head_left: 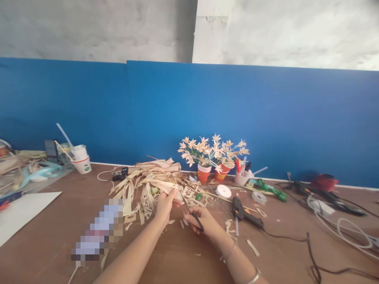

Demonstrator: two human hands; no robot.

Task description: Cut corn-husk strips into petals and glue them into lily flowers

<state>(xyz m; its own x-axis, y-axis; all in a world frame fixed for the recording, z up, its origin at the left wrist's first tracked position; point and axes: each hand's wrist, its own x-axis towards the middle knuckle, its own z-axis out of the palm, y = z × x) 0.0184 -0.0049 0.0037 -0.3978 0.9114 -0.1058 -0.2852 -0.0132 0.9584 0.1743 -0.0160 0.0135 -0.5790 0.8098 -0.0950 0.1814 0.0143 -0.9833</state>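
My left hand [166, 203] pinches a pale dried husk strip [162, 185] near its right end. Black-handled scissors [195, 219] are in my right hand [201, 221], their blades reaching up to the end of the strip. Small cut petal-like pieces [185, 221] lie on the brown table just below the hands. Behind my left hand spreads a heap of dried husks [130, 193], with cut-out scraps [192, 195] to its right. Whether the blades are parted is too small to tell.
Cups of pale flowers [203, 173] stand behind the hands. At right are a white tape roll [224, 191], a black glue gun [247, 215] and cables [309, 244]. A white cup [82, 163] and white sheet [26, 213] are at left, before a blue partition [177, 106].
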